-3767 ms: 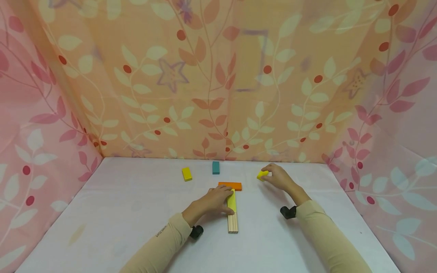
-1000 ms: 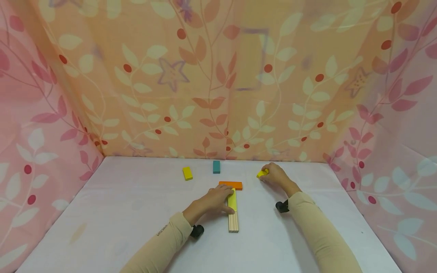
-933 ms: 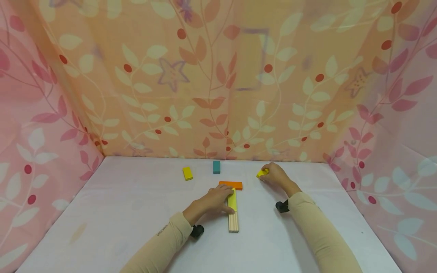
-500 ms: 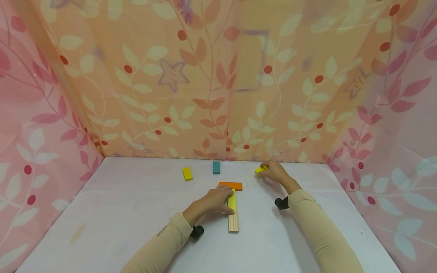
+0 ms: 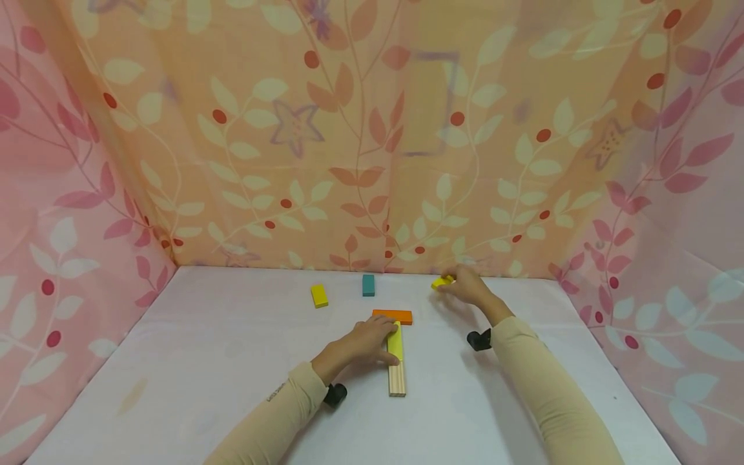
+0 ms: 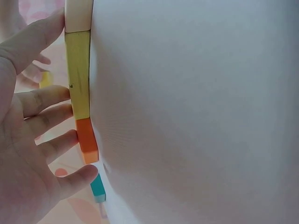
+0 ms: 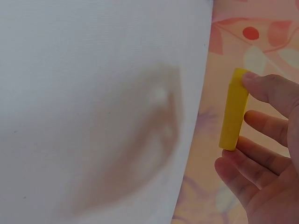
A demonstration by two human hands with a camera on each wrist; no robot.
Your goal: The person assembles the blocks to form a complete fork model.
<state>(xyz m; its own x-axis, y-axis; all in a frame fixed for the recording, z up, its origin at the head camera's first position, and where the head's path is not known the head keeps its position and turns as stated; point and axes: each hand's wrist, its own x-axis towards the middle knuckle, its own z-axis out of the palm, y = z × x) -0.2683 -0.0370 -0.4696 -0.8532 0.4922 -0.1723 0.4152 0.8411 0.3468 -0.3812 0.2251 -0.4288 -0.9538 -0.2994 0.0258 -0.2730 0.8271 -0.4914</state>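
Observation:
My left hand (image 5: 363, 340) rests its fingertips and thumb along a lime-yellow block (image 6: 79, 74) on the table. That block lies in line with a bare wooden block (image 5: 397, 379) at its near end. An orange block (image 5: 392, 316) lies crosswise at the far end, making a T. In the left wrist view the fingers are spread and fairly straight. Toward the back right, my right hand (image 5: 469, 286) holds a bright yellow block (image 7: 234, 109) by its ends, thumb on one and fingertips at the other. It hangs above the white table, its shadow below.
A teal block (image 5: 369, 285) and a second bright yellow block (image 5: 319, 296) lie apart behind the T. The white table (image 5: 192, 342) is walled by floral cloth (image 5: 372, 129) at the back and both sides. Each wrist carries a small black camera (image 5: 480, 340).
My right hand has lifted the bright yellow block from the table and moved slightly left and away with it. The left hand and the other blocks stay where they were.

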